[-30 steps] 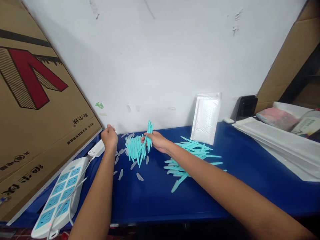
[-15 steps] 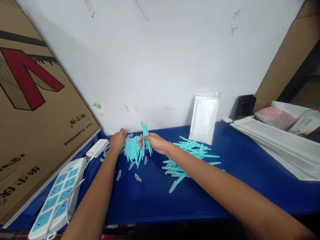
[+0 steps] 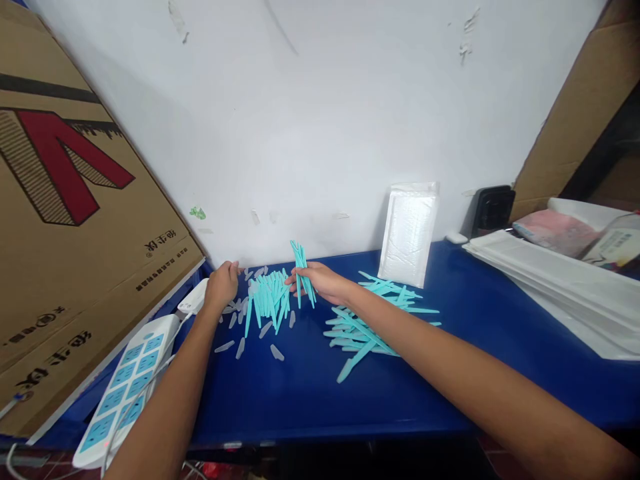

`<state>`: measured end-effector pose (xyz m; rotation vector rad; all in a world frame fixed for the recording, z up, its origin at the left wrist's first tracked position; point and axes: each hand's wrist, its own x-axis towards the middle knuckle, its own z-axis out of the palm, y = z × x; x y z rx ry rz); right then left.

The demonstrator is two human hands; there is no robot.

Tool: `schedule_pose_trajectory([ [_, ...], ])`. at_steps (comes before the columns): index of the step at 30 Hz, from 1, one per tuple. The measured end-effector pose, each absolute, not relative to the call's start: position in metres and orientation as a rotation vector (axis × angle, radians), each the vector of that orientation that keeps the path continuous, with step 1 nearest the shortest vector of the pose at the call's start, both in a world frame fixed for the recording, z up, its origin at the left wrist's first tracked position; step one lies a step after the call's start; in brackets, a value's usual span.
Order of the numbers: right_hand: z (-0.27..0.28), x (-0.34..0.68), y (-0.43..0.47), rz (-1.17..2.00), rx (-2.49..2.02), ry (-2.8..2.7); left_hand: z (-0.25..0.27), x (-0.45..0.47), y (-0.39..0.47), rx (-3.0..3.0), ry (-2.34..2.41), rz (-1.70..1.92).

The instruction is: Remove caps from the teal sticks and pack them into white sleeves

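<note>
My right hand (image 3: 325,281) is closed around a bunch of slim teal eyebrow razors (image 3: 301,267), held upright above the table. Just left of it lies a pile of similar teal razors (image 3: 270,293). Small translucent blade caps (image 3: 277,352) are scattered around that pile. My left hand (image 3: 223,287) is at the pile's far left, beside several caps, its fingers drawn together; whether a cap is between them is too small to make out. A second, looser heap of teal razors (image 3: 357,333) lies partly behind my right forearm.
The blue table (image 3: 300,400) meets a white wall. A white bubble mailer (image 3: 410,233) leans there. White envelopes (image 3: 550,280) are stacked at right, near a black container (image 3: 493,210). On the left are a power strip (image 3: 125,393), a white adapter (image 3: 193,297) and a large cardboard box (image 3: 100,267).
My left hand has moved left, away from the pile, uncovering more caps. My right hand, still holding the razors, has shifted slightly right. The view has turned a little.
</note>
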<state>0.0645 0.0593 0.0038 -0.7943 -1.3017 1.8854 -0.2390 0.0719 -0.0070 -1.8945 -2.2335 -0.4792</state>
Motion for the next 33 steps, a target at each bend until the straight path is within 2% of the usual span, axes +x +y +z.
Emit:
schedule_pose_trajectory([
  [9, 0.005, 0.059, 0.045, 1.912, -0.746, -1.34, -0.017, -0.239, 0.091, -1.988, -2.249, -0.34],
  [18, 0.001, 0.053, 0.041, 1.966, -0.761, -1.21, -0.021, -0.233, 0.058, -2.003, -2.267, -0.374],
  [24, -0.002, 0.043, 0.041, 1.98, -0.747, -1.097, 0.001, -0.21, 0.049, -1.971, -2.213, -0.714],
  [33, 0.02, 0.07, 0.07, 1.757, -0.694, -1.129, 0.028, -0.144, 0.069, -2.078, -1.978, -1.402],
])
